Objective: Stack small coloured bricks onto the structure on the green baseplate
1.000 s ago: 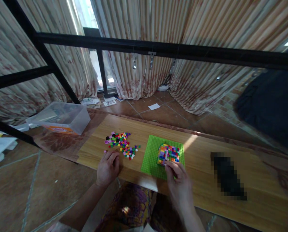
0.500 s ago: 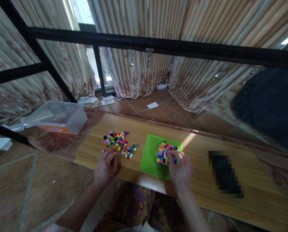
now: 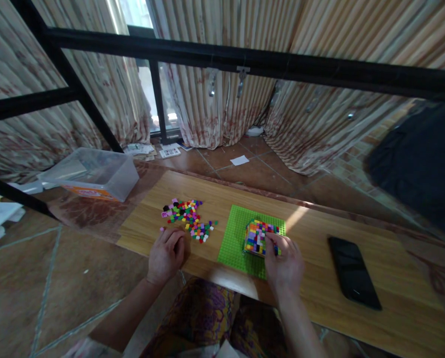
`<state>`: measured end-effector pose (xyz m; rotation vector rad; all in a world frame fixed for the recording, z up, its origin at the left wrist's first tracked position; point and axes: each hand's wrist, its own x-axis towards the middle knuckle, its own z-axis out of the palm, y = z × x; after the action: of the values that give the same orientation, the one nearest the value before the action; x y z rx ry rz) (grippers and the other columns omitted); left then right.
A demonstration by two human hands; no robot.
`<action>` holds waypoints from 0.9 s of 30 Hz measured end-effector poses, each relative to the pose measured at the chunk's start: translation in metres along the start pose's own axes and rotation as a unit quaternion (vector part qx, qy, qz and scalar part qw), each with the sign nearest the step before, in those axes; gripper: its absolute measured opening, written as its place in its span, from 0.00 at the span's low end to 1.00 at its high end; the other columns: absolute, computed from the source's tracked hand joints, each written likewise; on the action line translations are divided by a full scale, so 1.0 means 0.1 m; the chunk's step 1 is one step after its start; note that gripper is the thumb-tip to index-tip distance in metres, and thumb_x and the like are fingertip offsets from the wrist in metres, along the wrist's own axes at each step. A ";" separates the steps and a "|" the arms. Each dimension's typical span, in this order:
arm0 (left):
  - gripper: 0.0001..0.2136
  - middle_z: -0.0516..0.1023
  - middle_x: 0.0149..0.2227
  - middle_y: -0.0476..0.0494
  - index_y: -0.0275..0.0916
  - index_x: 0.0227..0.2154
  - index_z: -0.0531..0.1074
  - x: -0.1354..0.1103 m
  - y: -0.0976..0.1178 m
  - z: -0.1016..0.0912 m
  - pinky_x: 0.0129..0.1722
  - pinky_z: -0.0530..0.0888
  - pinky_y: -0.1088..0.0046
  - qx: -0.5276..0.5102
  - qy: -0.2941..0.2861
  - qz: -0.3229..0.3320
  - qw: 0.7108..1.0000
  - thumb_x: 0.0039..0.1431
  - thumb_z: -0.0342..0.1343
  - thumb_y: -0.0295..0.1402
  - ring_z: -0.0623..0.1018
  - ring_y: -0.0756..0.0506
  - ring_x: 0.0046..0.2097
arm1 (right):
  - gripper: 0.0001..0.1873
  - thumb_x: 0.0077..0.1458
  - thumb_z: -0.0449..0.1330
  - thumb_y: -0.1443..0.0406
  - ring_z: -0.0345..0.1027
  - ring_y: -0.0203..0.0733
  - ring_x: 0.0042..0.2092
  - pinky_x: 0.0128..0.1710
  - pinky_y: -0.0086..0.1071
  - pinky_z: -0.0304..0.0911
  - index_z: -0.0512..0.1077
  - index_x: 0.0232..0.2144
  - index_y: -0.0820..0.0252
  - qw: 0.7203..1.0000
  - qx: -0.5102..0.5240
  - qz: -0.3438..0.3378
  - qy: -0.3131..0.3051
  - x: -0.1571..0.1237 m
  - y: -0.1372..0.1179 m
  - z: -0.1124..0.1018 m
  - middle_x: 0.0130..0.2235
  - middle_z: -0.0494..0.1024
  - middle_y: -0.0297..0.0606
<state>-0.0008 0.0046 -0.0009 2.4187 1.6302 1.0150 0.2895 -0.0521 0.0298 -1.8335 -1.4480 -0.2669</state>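
A block of many-coloured small bricks (image 3: 259, 236) stands on a green baseplate (image 3: 233, 241) on the wooden board (image 3: 312, 233). My right hand (image 3: 284, 266) rests against the block's right side, fingers curled and pressed on its top edge. A loose pile of coloured bricks (image 3: 188, 220) lies to the left of the plate. My left hand (image 3: 166, 254) lies just in front of that pile with its fingers curled under; what it holds, if anything, is hidden.
A black phone (image 3: 353, 272) lies on the board to the right. A clear plastic box (image 3: 91, 175) sits at the board's far left. A black metal frame (image 3: 245, 59) crosses overhead, curtains hang behind, and papers (image 3: 239, 161) lie on the tiled floor.
My right hand moved from the block's near front edge up onto its right side. My left hand stayed by the loose pile.
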 end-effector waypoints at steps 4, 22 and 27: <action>0.07 0.75 0.40 0.43 0.41 0.38 0.70 -0.01 -0.01 0.00 0.58 0.64 0.58 0.000 -0.003 -0.002 1.000 0.61 0.48 0.30 0.75 0.43 0.43 | 0.13 0.60 0.53 0.60 0.68 0.41 0.38 0.40 0.35 0.62 0.75 0.33 0.60 0.999 -0.014 -0.035 0.012 -0.02 0.01 0.00 0.35 0.77 0.40; 0.08 0.75 0.40 0.42 0.40 0.37 0.71 0.00 0.01 0.00 0.55 0.67 0.61 0.012 0.000 -0.005 1.000 0.61 0.48 0.31 0.75 0.43 0.43 | 0.11 0.59 0.53 0.65 0.66 0.40 0.39 0.42 0.34 0.60 0.76 0.37 0.59 0.996 -0.036 -0.076 -0.001 -0.06 0.00 -0.01 0.38 0.77 0.39; 0.08 0.75 0.40 0.42 0.40 0.37 0.72 0.00 0.01 0.00 0.56 0.66 0.60 0.012 0.001 -0.004 1.000 0.61 0.48 0.32 0.75 0.43 0.43 | 0.10 0.59 0.53 0.66 0.65 0.41 0.39 0.42 0.34 0.60 0.75 0.37 0.59 0.996 -0.045 -0.077 -0.017 -0.04 -0.02 -0.03 0.37 0.76 0.38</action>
<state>0.0000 0.0039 -0.0004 2.4254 1.6596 1.0043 0.2869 -0.0570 0.0306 -1.8063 -1.6273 -0.3843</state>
